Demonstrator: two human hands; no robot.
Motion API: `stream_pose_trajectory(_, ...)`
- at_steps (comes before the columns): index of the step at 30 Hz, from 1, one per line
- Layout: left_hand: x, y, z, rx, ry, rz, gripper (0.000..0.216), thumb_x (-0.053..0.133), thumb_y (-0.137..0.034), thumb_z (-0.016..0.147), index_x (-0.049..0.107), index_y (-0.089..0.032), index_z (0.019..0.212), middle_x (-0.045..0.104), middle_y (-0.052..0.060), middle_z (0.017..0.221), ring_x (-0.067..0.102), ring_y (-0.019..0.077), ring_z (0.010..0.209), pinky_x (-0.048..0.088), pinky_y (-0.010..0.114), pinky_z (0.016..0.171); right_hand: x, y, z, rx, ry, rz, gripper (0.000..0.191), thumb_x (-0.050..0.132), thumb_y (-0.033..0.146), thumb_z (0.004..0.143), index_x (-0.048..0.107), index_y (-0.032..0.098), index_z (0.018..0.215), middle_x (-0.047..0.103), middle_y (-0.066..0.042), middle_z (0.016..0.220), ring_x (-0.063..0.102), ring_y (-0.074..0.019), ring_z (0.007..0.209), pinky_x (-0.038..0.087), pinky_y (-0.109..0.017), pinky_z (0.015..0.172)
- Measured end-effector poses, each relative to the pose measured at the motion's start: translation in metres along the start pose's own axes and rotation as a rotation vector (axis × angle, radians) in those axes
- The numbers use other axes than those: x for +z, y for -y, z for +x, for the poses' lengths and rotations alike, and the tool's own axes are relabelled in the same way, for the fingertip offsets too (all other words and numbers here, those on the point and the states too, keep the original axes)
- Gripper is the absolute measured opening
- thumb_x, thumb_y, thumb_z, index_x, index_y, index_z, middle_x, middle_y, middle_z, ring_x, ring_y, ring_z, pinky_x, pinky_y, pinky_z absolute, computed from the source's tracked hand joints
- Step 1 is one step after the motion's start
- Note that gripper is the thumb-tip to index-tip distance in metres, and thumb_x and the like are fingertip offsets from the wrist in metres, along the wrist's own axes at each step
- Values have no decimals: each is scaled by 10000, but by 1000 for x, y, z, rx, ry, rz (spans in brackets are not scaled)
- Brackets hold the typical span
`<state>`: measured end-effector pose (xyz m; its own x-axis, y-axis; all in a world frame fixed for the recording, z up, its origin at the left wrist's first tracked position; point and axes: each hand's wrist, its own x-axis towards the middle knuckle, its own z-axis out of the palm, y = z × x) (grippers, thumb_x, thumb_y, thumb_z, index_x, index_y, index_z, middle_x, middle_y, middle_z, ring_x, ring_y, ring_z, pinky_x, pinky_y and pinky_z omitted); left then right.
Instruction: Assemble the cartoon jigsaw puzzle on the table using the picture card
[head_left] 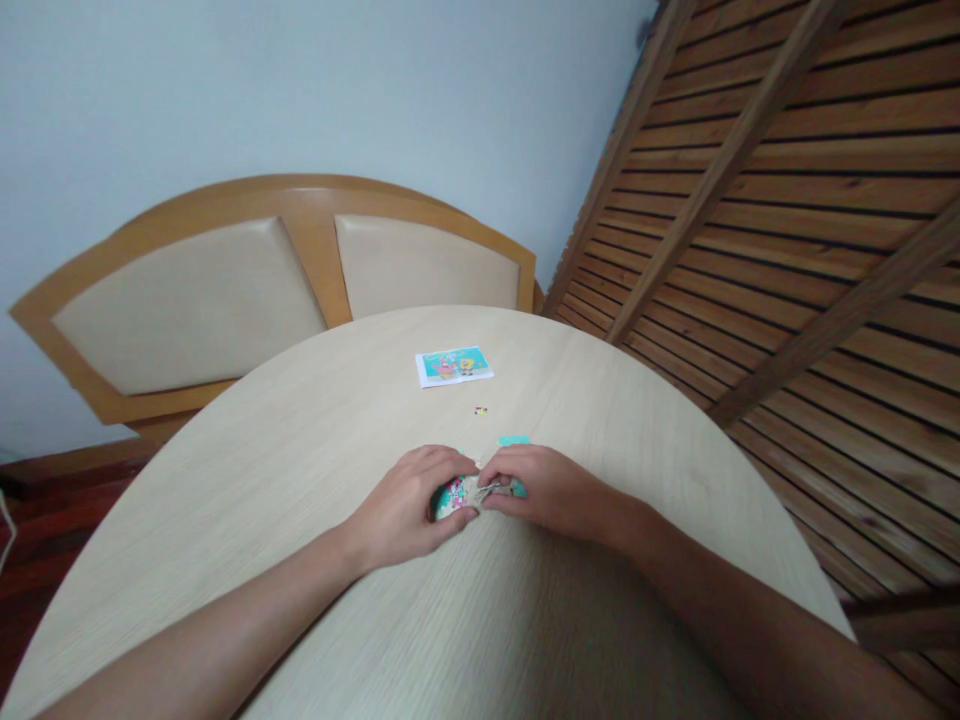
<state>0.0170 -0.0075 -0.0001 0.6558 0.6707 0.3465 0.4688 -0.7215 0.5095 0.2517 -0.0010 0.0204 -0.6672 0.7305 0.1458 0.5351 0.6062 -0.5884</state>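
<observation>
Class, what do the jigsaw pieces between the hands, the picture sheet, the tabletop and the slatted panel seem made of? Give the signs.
Jigsaw pieces: probably printed card, from their coloured picture; thin wood also possible.
Picture sheet: likely paper, smooth-looking, thin with a white margin.
Tabletop: pale, satin wood or laminate, by its fine grain.
Slatted panel: seemingly matt brown timber, by grain and knots.

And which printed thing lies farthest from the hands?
The picture sheet, lying beyond the small loose piece; the teal strip and puzzle are even nearer.
</observation>
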Motion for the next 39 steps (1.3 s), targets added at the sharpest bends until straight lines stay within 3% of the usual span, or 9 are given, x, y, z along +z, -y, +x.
stream_pose_trajectory(6, 2, 5, 1, -74, -18, -35, 173, 620, -298, 961, 684, -217, 1100, 738, 77, 1046, 664, 240, 999, 501, 397, 930, 6, 0, 2, 157, -114, 384, 196, 718, 264, 860, 689, 203, 1044, 756, -36, 978, 703, -175, 909, 549, -293, 796)
stream_pose_trajectory(15, 1, 3, 0, -169, -112, -75, 228, 639, -324, 938, 660, -214, 1136, 727, 72, 1069, 675, 231, 1001, 511, 374, 905, 16, 0, 4, 134, -151, 670, 278, 649, 200, 873, 599, 212, 1146, 679, -73, 1149, 648, -180, 1117, 529, -375, 996)
stream_pose_trajectory(18, 1, 1, -1, -154, -122, -77, 316, 692, -365, 902, 631, -214, 1173, 720, 80, 1103, 675, 239, 1017, 514, 374, 903, 21, 8, 7, 163, -160, 767, 314, 698, 228, 836, 565, 215, 1120, 641, -73, 1146, 621, -195, 1150, 537, -372, 973)
stream_pose_trajectory(22, 0, 0, -1, -162, -146, -58, 243, 647, -398, 940, 643, -213, 1099, 727, 82, 1050, 676, 234, 969, 514, 371, 873, 27, 13, 9, 187, -216, 842, 327, 752, 303, 797, 520, 221, 1012, 614, -46, 1061, 623, -200, 1110, 553, -355, 916)
stream_pose_trajectory(25, 0, 0, -1, -137, -133, -5, 245, 659, -387, 930, 640, -216, 1104, 723, 83, 1039, 669, 243, 955, 512, 383, 859, 25, 9, 8, 163, -231, 752, 244, 694, 286, 852, 510, 225, 1000, 631, -29, 1008, 648, -180, 1041, 547, -361, 933)
stream_pose_trajectory(27, 0, 1, -1, -93, -86, 18, 294, 696, -380, 903, 633, -222, 1143, 719, 86, 1081, 663, 256, 991, 508, 404, 886, 19, 5, 5, 113, -218, 549, 191, 658, 260, 882, 549, 225, 1035, 651, -28, 1007, 651, -176, 1011, 528, -378, 971)
stream_pose_trajectory(32, 0, 2, -1, -64, -11, 28, 170, 640, -307, 950, 661, -228, 1099, 732, 67, 1077, 659, 253, 1025, 501, 407, 927, 6, -4, -1, -56, -47, 7, 439, 836, 354, 766, 656, 193, 1133, 679, -102, 1193, 601, -283, 1145, 451, -452, 1035)
stream_pose_trajectory(36, -1, 4, 0, -82, -21, 26, 147, 557, -277, 1001, 685, -225, 1049, 746, 50, 1028, 674, 224, 986, 506, 369, 917, 7, -7, 1, -87, -40, -106, 167, 713, 260, 892, 720, 195, 1047, 728, -83, 1094, 648, -244, 1059, 466, -403, 993)
stream_pose_trajectory(39, -1, 7, 0, -124, -61, 24, 175, 528, -265, 1010, 694, -224, 1046, 753, 45, 1010, 688, 212, 955, 519, 338, 881, 8, -8, 4, -66, -61, -131, 129, 639, 196, 927, 737, 195, 1011, 751, -75, 1031, 673, -229, 1008, 484, -370, 955)
